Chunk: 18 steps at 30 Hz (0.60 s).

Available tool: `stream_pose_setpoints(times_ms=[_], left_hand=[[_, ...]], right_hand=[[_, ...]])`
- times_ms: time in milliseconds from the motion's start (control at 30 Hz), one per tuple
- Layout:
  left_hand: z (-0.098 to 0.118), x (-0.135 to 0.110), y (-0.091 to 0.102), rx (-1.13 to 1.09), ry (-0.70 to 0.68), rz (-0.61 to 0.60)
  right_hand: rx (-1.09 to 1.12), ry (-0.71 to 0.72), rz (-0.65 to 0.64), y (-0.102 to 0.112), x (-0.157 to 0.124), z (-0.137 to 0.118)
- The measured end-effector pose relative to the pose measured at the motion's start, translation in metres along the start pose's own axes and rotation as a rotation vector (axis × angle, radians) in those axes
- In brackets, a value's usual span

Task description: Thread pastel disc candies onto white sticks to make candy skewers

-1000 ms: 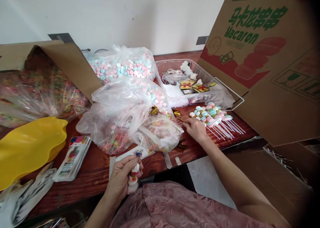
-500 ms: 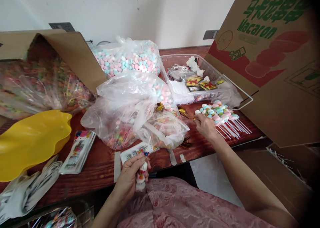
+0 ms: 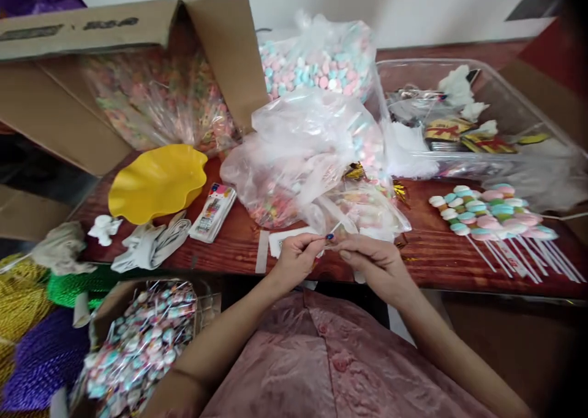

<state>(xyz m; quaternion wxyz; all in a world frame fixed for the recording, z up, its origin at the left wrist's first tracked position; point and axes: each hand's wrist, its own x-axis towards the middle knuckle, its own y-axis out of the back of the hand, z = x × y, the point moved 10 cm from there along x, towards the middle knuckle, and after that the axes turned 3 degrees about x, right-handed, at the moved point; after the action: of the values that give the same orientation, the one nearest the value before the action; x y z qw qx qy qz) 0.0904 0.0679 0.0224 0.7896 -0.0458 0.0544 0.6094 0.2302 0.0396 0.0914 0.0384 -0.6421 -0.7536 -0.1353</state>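
Note:
My left hand [image 3: 296, 259] and my right hand [image 3: 374, 265] meet at the near edge of the wooden table [image 3: 432, 256]. The left hand is closed round a small wrapped candy stick whose white stem [image 3: 334, 228] pokes up between the hands. The right hand's fingers are pinched against the same spot. What the right hand grips is too small to name. Just behind the hands lie clear plastic bags [image 3: 312, 155] of pastel candies. A row of marshmallow skewers [image 3: 487, 213] lies to the right of them.
A yellow wavy bowl [image 3: 158, 182] and a flat packet [image 3: 214, 210] sit at left. An open cardboard box [image 3: 114, 57] of wrapped sweets stands behind. A clear tray [image 3: 528, 109] holds small packs at back right. A box of wrapped lollipops [image 3: 138, 338] is below left.
My right hand has come back from the skewers to meet the left hand. The left hand has risen to the table's edge. The view has swung left and down.

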Motion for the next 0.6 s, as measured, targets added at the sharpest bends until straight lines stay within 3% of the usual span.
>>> stream_pose_setpoints(times_ms=[67,133,233,400,600], left_hand=[[0.004,-0.001,0.004,0.019,-0.072,0.013],[0.009,-0.004,0.007,0.074,-0.133,0.022],[0.013,-0.01,0.014,0.15,-0.153,0.027],[0.02,-0.019,0.02,0.216,-0.177,-0.015],[0.009,-0.023,0.021,0.079,-0.08,-0.054]], right_hand=[[0.072,-0.033,0.012,-0.025,0.004,0.011],[0.136,-0.093,0.075,-0.035,0.008,0.027],[0.212,-0.173,0.135,-0.041,0.012,0.042],[0.229,-0.206,0.129,-0.05,0.014,0.046],[0.081,-0.14,0.096,-0.051,0.013,0.044]])
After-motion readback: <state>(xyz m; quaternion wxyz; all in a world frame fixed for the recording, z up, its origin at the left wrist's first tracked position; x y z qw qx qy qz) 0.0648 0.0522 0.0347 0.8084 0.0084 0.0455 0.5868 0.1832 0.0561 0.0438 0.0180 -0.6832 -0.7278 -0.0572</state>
